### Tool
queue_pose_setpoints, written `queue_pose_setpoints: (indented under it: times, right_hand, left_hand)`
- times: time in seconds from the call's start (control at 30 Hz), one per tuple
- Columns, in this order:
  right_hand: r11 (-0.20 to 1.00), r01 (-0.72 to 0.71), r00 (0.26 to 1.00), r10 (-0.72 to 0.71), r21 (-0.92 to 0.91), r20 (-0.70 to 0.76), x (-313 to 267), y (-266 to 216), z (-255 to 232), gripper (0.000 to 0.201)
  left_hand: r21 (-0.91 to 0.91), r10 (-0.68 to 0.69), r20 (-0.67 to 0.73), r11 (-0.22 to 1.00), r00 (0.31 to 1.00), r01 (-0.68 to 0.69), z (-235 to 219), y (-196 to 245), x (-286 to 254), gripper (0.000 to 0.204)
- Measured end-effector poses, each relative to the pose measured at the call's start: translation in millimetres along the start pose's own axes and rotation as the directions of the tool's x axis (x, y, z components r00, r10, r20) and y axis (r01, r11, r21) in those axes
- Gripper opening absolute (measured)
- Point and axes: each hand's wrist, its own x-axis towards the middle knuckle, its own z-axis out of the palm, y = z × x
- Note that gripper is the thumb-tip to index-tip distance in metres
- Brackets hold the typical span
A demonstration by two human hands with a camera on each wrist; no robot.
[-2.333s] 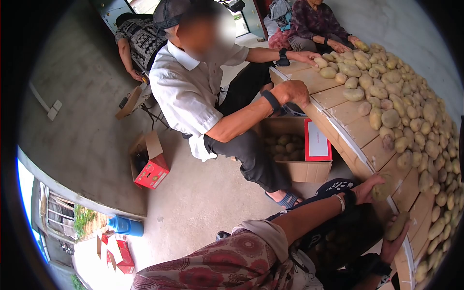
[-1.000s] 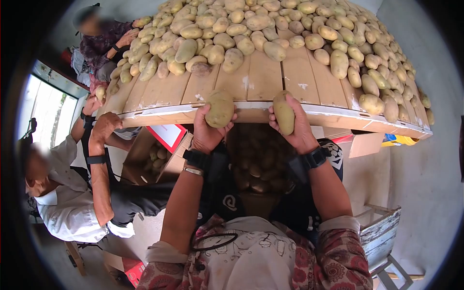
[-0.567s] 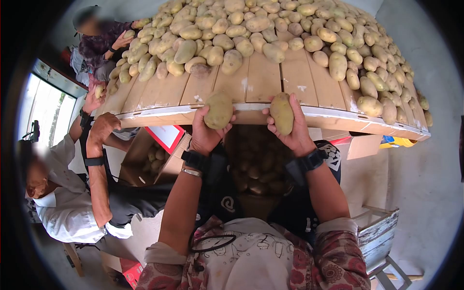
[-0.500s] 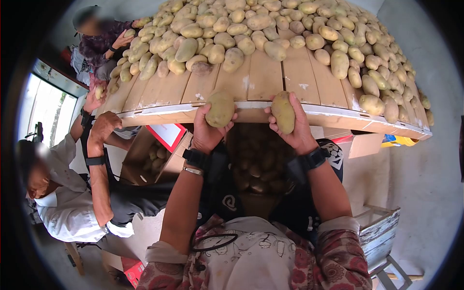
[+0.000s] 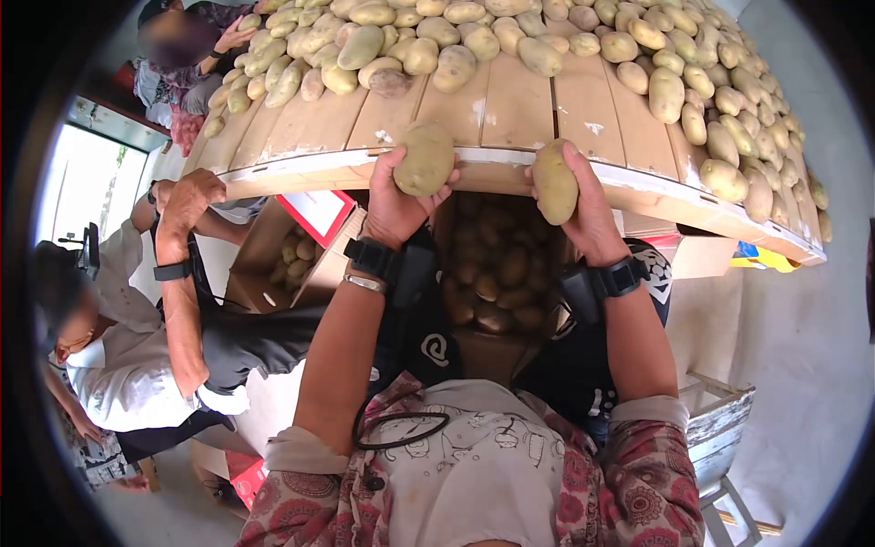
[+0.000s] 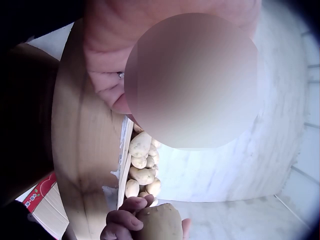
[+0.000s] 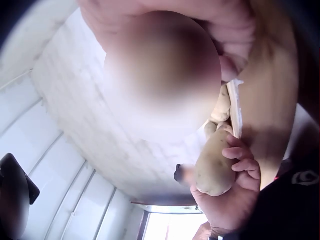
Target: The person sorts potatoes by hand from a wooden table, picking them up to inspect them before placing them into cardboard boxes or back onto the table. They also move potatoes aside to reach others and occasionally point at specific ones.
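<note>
In the head view my left hand (image 5: 399, 208) grips a broad, yellowish potato (image 5: 424, 159) at the table's front edge, thumb along one side. A longer potato (image 5: 555, 182) is held in my right hand (image 5: 594, 217), a short way to the right at the same edge. The left wrist view shows the right hand's potato (image 6: 160, 222) low in the frame, fingers curled round it. In the right wrist view the left hand's potato (image 7: 215, 165) rests against curled fingers. A blurred patch covers much of the near hand in both wrist views.
Many potatoes (image 5: 456, 68) are heaped on the slatted table (image 5: 519, 105). Below its edge, between my knees, stands a box of potatoes (image 5: 492, 273). Another cardboard box (image 5: 333, 246) holds potatoes at left, beside a seated person (image 5: 137, 374). A worn chair (image 5: 720, 438) stands at right.
The head view has swung from the neighbour at left to the table and my hands, then tipped slightly lower. Both hands keep their potatoes. The neighbour's raised hand has lowered from the table corner.
</note>
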Motion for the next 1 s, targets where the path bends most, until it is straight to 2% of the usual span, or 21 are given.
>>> queue_pose_setpoints:
  times: [0.03,0.17,0.23,0.33,0.37,0.47,0.53,0.57,0.67,0.73,0.8,0.87,0.93,1.0]
  right_hand:
    - [1.000,0.020,0.998,-0.021,-0.018,-0.059,-1,2,1,0.044]
    - [0.999,0.020,0.999,-0.018,0.048,-0.047,-2,0,3,0.044]
    - [0.984,-0.071,0.997,0.064,0.165,0.049,0,-1,1,0.043]
    - [0.973,-0.084,0.993,0.065,0.213,0.096,0,-2,0,0.038]
    - [0.973,-0.093,0.994,0.077,0.211,0.080,-2,0,-3,0.038]
    - [0.976,-0.037,0.999,0.031,0.216,0.030,3,2,-5,0.030]
    - [0.982,0.039,0.999,-0.037,0.185,-0.014,3,0,-11,0.032]
    - [0.983,0.031,0.999,-0.029,0.180,-0.015,3,-2,-14,0.032]
    - [0.995,0.032,0.999,-0.035,0.100,0.023,-1,-3,-11,0.029]
    - [0.999,0.000,0.995,0.004,-0.046,0.103,-5,-4,-8,0.025]
    - [1.000,0.000,0.989,0.002,-0.019,0.145,-6,-4,-4,0.025]
    - [1.000,-0.002,0.983,-0.001,0.016,0.185,-4,-1,-4,0.027]
    - [0.985,0.173,0.985,-0.173,-0.006,0.009,3,-4,-13,0.031]
    - [0.983,0.179,0.984,-0.178,0.037,-0.006,4,-10,-18,0.032]
  left_hand:
    - [-0.002,0.001,-0.011,1.000,1.000,-0.001,0,-1,-2,0.062]
    - [0.000,0.009,-0.010,1.000,1.000,-0.009,2,-1,-1,0.062]
    - [0.001,0.013,-0.012,1.000,1.000,-0.013,3,-1,-2,0.062]
    - [0.014,-0.003,0.003,1.000,1.000,0.003,-2,-1,0,0.062]
    - [0.010,-0.011,0.030,1.000,0.999,0.011,-5,-1,1,0.062]
    - [0.025,-0.009,-0.004,1.000,1.000,0.009,1,0,-1,0.062]
    - [0.022,-0.007,0.011,1.000,1.000,0.007,-3,3,1,0.062]
    - [0.019,-0.012,0.025,1.000,1.000,0.011,-5,2,1,0.063]
    - [0.022,-0.025,0.018,0.999,1.000,0.025,-6,2,1,0.063]
    - [0.006,-0.025,0.012,1.000,1.000,0.025,-3,3,0,0.060]
    - [-0.012,-0.022,0.007,1.000,1.000,0.022,-3,2,1,0.057]
    - [0.003,-0.020,0.040,1.000,0.999,0.020,-7,1,2,0.063]
    - [0.011,-0.009,0.020,1.000,1.000,0.008,-4,2,1,0.063]
    - [0.012,-0.004,-0.001,1.000,1.000,0.004,-2,0,0,0.063]
